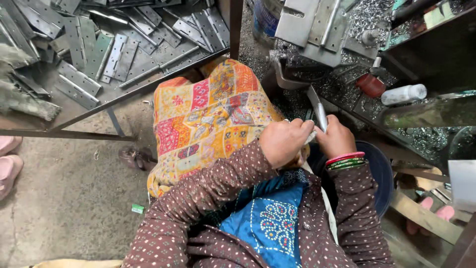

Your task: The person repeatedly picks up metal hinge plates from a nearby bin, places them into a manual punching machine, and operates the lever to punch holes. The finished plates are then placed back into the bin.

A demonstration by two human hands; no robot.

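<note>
1. Steel hinge plates [79, 79] lie heaped on the counter [44, 121] at ten o'clock from my hands, many overlapping, some folded shut and some lying open.
2. Patchwork cloth [208, 119] in orange, yellow and pink covers my lap at nine o'clock from my hands, draped down toward the concrete floor [64, 198].
3. At twelve o'clock stands a grey metal machine [312, 30], with bright metal shavings [347, 84] scattered around its base.
4. A dark blue tub [379, 168] sits at four o'clock, just behind my right wrist.
5. My left hand [283, 141] is closed into a fist, its fingers [302, 124] pressed together around the lower end of the metal strip [320, 111].
6. My right hand [337, 139] is close beside the left and touching it, fingers curled on the same strip; red and green bangles [345, 161] ring that wrist.
7. The metal strip stands nearly upright between both hands, its free end tilted toward eleven o'clock, near the machine.
8. A white bottle [404, 93] lies on its side at two o'clock, with a small red part [371, 85] just beside it.
</note>
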